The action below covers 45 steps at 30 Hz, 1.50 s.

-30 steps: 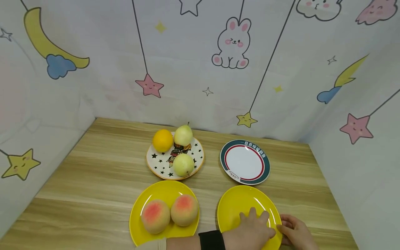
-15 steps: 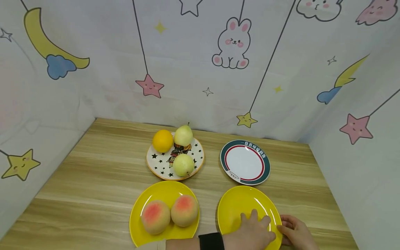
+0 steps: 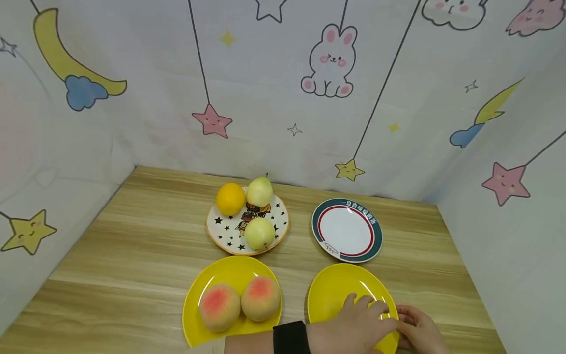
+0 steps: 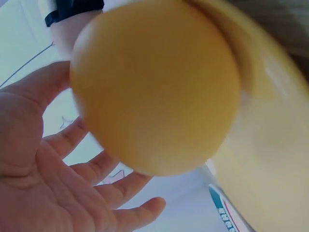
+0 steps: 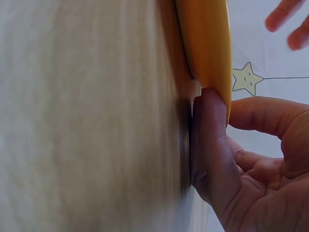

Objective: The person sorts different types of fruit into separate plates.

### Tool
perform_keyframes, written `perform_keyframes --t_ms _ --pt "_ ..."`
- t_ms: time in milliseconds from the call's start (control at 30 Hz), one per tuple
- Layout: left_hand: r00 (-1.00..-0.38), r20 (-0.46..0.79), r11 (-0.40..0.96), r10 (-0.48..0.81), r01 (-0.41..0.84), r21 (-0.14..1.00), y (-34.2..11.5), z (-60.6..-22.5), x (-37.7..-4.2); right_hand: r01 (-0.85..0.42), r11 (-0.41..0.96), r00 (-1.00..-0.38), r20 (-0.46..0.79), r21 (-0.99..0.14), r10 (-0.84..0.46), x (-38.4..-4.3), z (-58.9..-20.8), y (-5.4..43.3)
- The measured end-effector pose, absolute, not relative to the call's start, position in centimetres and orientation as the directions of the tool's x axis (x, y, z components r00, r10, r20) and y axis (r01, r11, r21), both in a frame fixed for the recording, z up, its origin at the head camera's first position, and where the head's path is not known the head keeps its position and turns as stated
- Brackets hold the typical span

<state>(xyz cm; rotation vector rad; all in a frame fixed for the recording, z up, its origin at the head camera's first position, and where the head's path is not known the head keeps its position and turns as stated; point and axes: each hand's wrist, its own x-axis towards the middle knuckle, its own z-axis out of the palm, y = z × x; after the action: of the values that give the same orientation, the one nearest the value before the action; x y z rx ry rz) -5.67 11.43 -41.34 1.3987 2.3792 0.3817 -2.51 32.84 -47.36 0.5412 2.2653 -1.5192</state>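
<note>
My left hand (image 3: 353, 322), reaching across from the left, is over the right-hand yellow plate (image 3: 327, 295). A smooth, round, orange-tan fruit (image 4: 154, 87) fills the middle of the left wrist view beside the plate's surface; the head view hides it behind my hand and arm. The left fingers (image 4: 133, 188) are spread and loosely bent behind the fruit, not curled round it. My right hand (image 3: 420, 329) pinches the same plate's right rim. In the right wrist view its thumb (image 5: 260, 113) lies on the upper side of the rim and a finger (image 5: 210, 125) goes underneath.
Left of it, another yellow plate (image 3: 239, 265) bears two peaches (image 3: 220, 307). Behind stand a star-patterned plate (image 3: 221, 231) with an orange (image 3: 230, 199) and two pears (image 3: 259, 233), and a white plate (image 3: 345, 228) with a teal rim. A printed cloth (image 3: 265, 88) backs the table.
My left hand has turned and shifted slightly left, its fingers lifting and its thumb swinging toward the right hand. The right hand keeps its grip on the rim, and the plates stay put.
</note>
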Motion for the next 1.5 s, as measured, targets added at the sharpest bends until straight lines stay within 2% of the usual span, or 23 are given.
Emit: perform_keyframes --t_ms 233,600,1000,1267,1500 --pt "-0.516 -0.036 0.492 0.856 0.791 0.364 10.0 -39.2 -6.1 0.542 0.360 -0.840 -0.506 -0.760 0.195 -2.5 -47.4 32.5" --pt "-0.605 0.013 0.559 0.796 0.744 0.365 7.0 -35.8 -7.8 0.550 0.367 -0.835 -0.508 -0.750 0.213 -2.7 -47.4 32.4" --pt "-0.701 -0.021 0.618 0.713 0.614 0.491 2.6 -31.5 -9.7 0.553 0.359 -0.833 -0.504 -0.752 0.229 -2.7 -47.4 32.1" --pt "-0.789 -0.029 0.718 0.614 0.543 0.436 0.4 -30.9 -11.1 0.557 0.350 -0.831 -0.509 -0.753 0.225 -2.7 -47.5 32.2" --pt "-0.832 -0.024 0.756 0.555 0.492 0.431 -1.5 -31.3 -12.0 0.552 0.344 -0.834 -0.504 -0.760 0.223 -2.6 -47.3 32.0"
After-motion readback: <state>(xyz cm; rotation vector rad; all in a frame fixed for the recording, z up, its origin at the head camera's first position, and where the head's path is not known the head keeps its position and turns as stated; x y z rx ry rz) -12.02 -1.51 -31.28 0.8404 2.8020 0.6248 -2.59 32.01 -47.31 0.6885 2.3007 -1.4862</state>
